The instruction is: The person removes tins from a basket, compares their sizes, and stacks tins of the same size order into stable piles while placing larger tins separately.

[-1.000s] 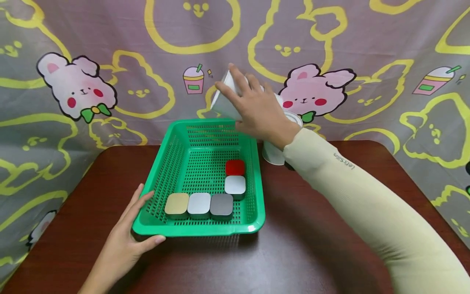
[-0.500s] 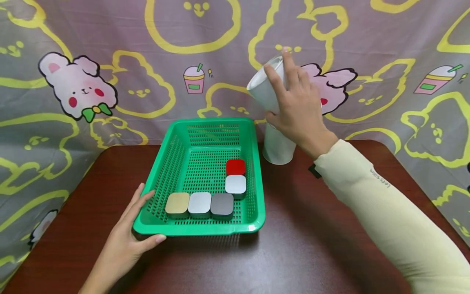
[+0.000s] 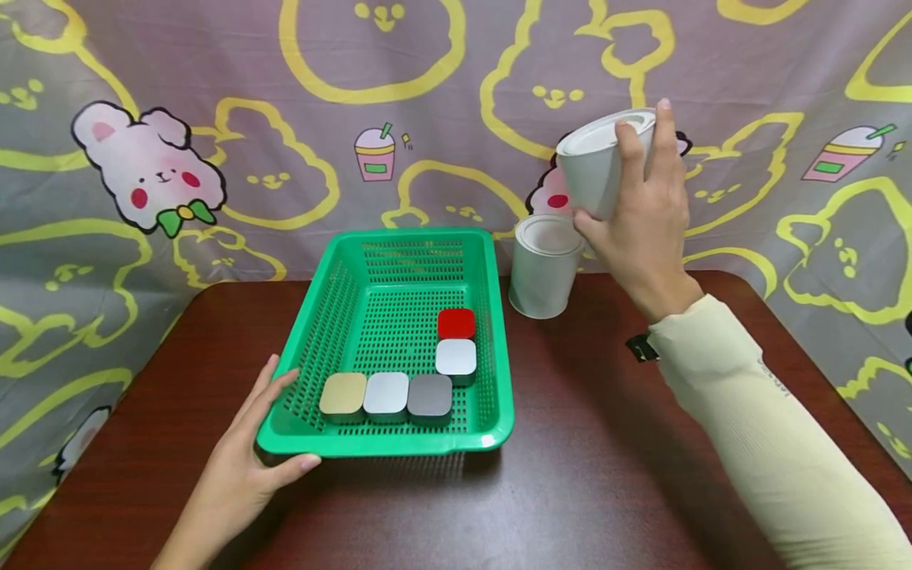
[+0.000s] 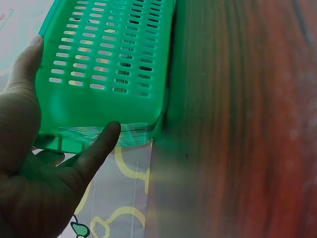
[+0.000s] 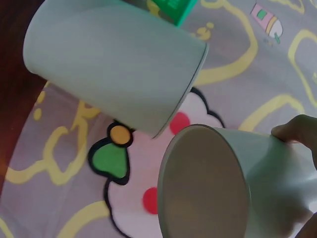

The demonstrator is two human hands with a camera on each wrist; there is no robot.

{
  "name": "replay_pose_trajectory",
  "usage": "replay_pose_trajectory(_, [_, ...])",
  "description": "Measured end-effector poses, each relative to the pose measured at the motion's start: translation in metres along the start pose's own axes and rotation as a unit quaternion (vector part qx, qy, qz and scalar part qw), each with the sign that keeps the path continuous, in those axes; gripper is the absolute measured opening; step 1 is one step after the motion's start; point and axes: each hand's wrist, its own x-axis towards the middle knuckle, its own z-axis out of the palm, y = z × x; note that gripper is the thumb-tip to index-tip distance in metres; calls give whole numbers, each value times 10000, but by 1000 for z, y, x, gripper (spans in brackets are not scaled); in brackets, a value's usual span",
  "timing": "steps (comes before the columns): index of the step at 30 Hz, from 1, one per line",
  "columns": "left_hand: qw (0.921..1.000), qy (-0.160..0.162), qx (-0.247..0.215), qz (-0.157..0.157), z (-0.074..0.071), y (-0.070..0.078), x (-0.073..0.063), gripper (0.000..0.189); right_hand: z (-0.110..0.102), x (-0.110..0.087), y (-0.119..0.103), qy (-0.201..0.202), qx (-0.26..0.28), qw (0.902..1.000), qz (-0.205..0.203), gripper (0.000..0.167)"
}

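My right hand (image 3: 644, 229) holds a white can (image 3: 597, 170) in the air, right of the basket and a little tilted, fingers along its side and up to its rim. In the right wrist view, the round end of this can (image 5: 203, 188) faces the camera. A second white can (image 3: 543, 273) stands upright on the table below and left of it. My left hand (image 3: 238, 467) grips the near left corner of a green basket (image 3: 385, 446), thumb at the front rim and fingers along the left side. Inside lie gold (image 3: 344, 396), silver (image 3: 387, 395), dark grey (image 3: 431, 397) and red (image 3: 456, 323) square blocks.
Another silver block (image 3: 456, 358) sits beside the red one in the basket. The dark red-brown table (image 3: 570, 459) ends at a patterned cloth backdrop (image 3: 285, 63). A small black object (image 3: 644, 348) shows at the right wrist.
My right hand has carried the can rightward, from over the basket's far edge past the standing can. The held can is now closer to upright. Left hand and basket have stayed put.
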Motion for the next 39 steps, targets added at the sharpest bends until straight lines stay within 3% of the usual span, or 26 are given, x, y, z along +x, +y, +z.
replay_pose_trajectory(10, [9999,-29,-155,-54,0,0,0,104,2,-19,29,396,430,9955,742,81])
replay_pose_trajectory(21, [10000,52,10,57,2,-3,-1,104,21,-48,49,284,597,9910,1165,78])
replay_pose_trajectory(26, [9999,-6,-144,-4,2,-1,0,104,30,-59,58,289,656,9870,1437,77])
replay_pose_trajectory(39, [10000,49,-33,79,2,-1,-1,103,53,-78,67,147,447,9808,1892,73])
